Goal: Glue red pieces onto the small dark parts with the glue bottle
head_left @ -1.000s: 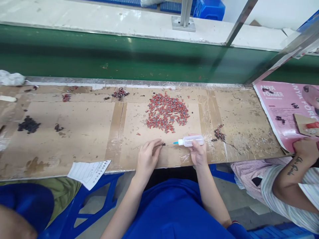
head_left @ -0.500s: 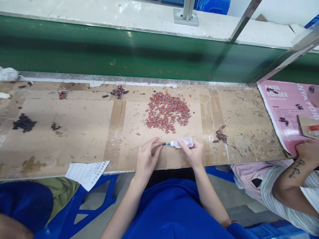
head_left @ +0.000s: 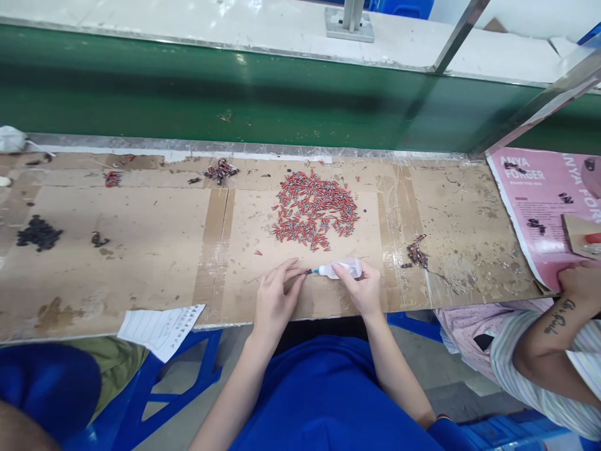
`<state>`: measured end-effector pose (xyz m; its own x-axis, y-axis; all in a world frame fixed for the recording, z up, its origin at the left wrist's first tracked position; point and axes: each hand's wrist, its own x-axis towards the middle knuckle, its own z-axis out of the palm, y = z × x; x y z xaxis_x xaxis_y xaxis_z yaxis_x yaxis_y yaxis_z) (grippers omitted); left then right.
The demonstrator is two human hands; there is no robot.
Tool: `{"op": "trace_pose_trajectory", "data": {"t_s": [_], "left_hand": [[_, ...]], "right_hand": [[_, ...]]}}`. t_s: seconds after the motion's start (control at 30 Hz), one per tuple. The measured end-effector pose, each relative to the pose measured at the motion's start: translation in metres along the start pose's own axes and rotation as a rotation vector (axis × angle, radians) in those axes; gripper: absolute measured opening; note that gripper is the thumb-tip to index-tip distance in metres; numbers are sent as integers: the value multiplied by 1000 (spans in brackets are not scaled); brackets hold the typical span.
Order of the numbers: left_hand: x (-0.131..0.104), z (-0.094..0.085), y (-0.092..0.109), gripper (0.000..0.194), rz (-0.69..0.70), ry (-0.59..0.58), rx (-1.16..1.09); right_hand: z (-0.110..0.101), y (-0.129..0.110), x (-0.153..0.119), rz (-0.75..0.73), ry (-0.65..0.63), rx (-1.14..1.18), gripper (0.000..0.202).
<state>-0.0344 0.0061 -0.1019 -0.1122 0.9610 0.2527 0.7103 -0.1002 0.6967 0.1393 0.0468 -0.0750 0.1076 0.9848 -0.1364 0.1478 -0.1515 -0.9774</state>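
Observation:
My right hand (head_left: pixel 364 288) grips a clear squeeze bottle (head_left: pixel 346 269) with a white cap and a thin blue needle tip, lying nearly level and pointing left. The needle tip meets a small dark part (head_left: pixel 308 272) pinched between the thumb and fingers of my left hand (head_left: pixel 277 297). The part is too small for its kind to be told. Just beyond both hands lies a wide heap of small red and dark pieces (head_left: pixel 319 203) on the cardboard, and one loose red piece (head_left: pixel 258 253) sits apart from it.
Cardboard (head_left: pixel 154 250) covers the bench. Black parts (head_left: pixel 39 233) lie in a pile at left; small clusters lie at the back (head_left: pixel 220 170) and right (head_left: pixel 417 252). A paper sheet (head_left: pixel 162 329) overhangs the front edge. A co-worker's arm (head_left: pixel 556 332) rests at right by a pink poster (head_left: pixel 530 207).
Both hands hold almost the same pose, with the needle tip still at the dark part. The view has shifted very slightly.

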Motion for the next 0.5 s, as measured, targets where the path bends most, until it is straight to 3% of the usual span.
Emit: {"op": "trace_pose_trajectory", "data": {"t_s": [0.5], "left_hand": [[2,-1,1,25,15,20,-6]], "right_hand": [[0,-1,0,-3,37,19,23]]}}
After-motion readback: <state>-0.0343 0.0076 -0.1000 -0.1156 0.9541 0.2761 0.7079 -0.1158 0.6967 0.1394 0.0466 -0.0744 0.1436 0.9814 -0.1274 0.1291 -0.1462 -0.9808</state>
